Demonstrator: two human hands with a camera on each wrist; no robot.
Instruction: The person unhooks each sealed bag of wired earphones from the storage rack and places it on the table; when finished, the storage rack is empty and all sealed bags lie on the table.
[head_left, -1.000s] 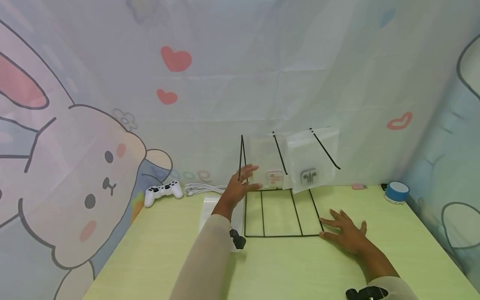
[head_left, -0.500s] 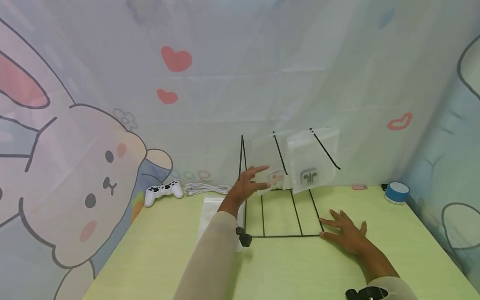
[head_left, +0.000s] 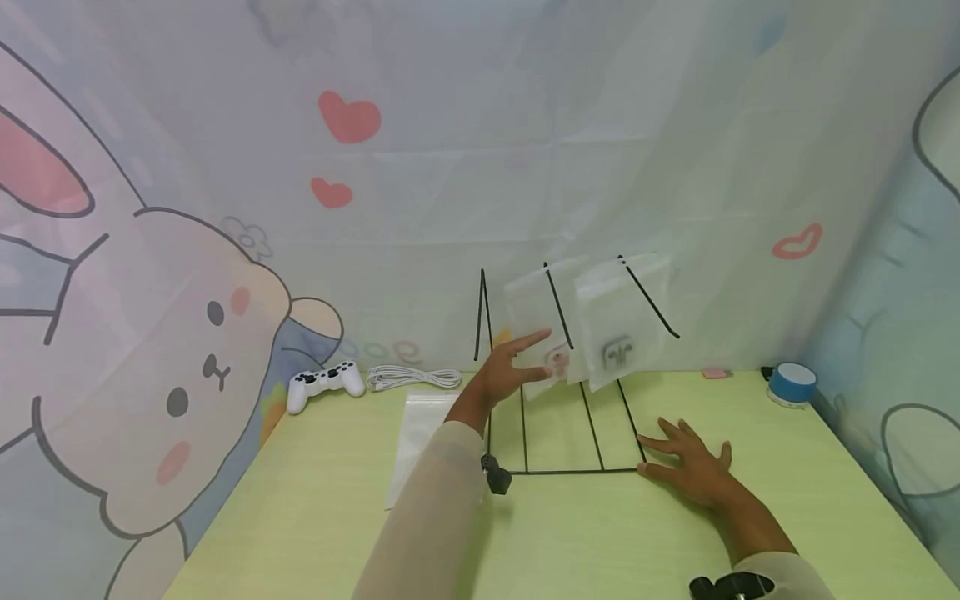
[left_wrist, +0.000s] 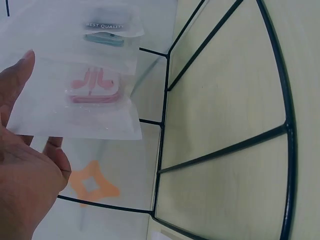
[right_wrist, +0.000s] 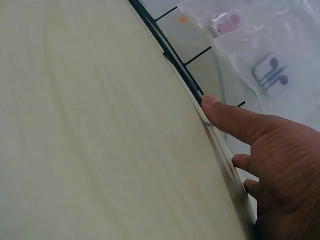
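Note:
A black wire rack [head_left: 570, 472] stands on the table, with upright hook arms at its back. From the middle arm hangs a translucent bag holding pink earphones [left_wrist: 95, 85], and it tilts to the right. My left hand [head_left: 501, 375] is at this bag's left edge, index finger and thumb extended towards it. In the left wrist view, a second pack with "BEST QUALITY" lettering [left_wrist: 105, 30] shows close by. Another bag with dark earphones [head_left: 618, 321] hangs from the right arm. My right hand [head_left: 693, 467] lies spread, fingertips at the rack's front right corner.
A white game controller [head_left: 325, 385] and a coiled white cable [head_left: 412, 377] lie at the back left. A flat white bag [head_left: 422, 425] is partly under the left forearm. A pink block [head_left: 716, 374] and a blue roll [head_left: 792, 383] sit at the back right.
My left hand has moved to the right, and the pink earphone bag has swung right with its lower end tilted out. The right hand has stayed at the rack's corner.

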